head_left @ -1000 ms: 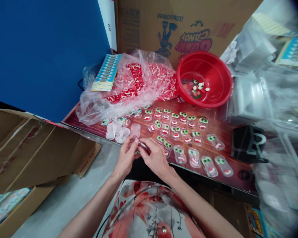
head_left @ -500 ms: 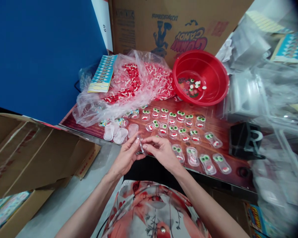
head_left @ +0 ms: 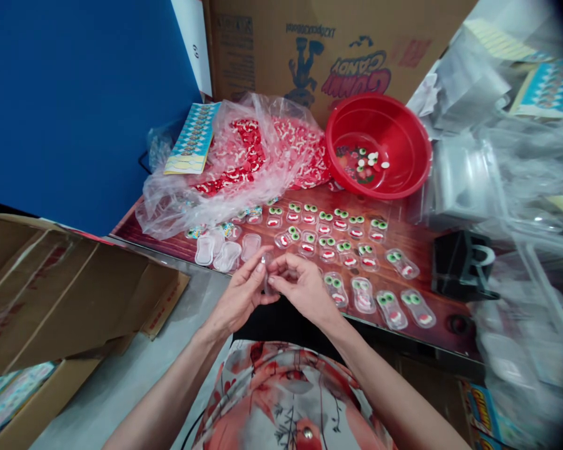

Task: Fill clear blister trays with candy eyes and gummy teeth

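Two hands meet at the near edge of the desk (head_left: 410, 228), a small clear pack (head_left: 266, 274) between them, upright and edge-on. Left hand (head_left: 243, 292): thumb and fingers clamped on the pack. Right hand (head_left: 300, 286): thumb and forefinger curled close at the pack's right side; cannot tell if they grip it. Pack's contents too small to make out. Clear trays (head_left: 228, 255) lie just beyond the left hand. Rows of filled packs (head_left: 363, 295), green eyes over red-and-white mouths, spread rightward. Behind: bag (head_left: 248, 150) of red-and-white candy, red basin (head_left: 406, 140) with loose eyes (head_left: 372, 160) inside.
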Action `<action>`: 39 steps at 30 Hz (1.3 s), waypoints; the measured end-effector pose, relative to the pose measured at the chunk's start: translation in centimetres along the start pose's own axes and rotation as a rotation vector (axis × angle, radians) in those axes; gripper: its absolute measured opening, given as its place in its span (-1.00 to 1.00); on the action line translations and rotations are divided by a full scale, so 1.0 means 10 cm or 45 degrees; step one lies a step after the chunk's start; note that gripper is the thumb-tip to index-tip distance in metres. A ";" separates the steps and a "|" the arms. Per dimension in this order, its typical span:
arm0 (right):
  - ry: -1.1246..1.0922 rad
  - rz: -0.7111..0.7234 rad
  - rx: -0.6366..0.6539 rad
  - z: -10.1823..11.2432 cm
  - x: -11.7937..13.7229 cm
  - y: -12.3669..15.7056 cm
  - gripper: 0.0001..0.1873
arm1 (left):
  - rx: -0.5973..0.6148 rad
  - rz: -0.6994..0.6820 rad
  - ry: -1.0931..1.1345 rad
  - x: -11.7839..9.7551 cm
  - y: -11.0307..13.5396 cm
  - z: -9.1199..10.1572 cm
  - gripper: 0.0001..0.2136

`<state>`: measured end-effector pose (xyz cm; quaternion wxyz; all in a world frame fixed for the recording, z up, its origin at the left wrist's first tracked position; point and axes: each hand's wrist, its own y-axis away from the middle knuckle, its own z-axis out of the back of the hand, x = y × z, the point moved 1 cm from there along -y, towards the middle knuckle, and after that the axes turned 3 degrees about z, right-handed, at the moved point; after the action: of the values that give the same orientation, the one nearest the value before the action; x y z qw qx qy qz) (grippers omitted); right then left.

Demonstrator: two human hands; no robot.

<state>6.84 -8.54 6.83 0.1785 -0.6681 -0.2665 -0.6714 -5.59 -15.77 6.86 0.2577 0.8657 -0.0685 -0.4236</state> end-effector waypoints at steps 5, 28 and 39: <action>-0.077 -0.030 0.038 0.01 0.03 0.02 -0.90 | 0.011 0.000 -0.013 -0.02 0.00 0.01 -0.47; -0.112 -0.055 0.046 0.02 0.01 0.03 -0.84 | 0.056 0.057 0.065 -0.01 -0.03 0.02 -0.50; -0.117 -0.066 0.052 0.01 0.01 0.02 -0.85 | 0.062 0.068 0.090 0.00 -0.03 0.03 -0.52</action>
<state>7.09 -8.63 6.94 0.1624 -0.6873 -0.3053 -0.6388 -5.89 -15.63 6.56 0.2498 0.8840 -0.0928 -0.3840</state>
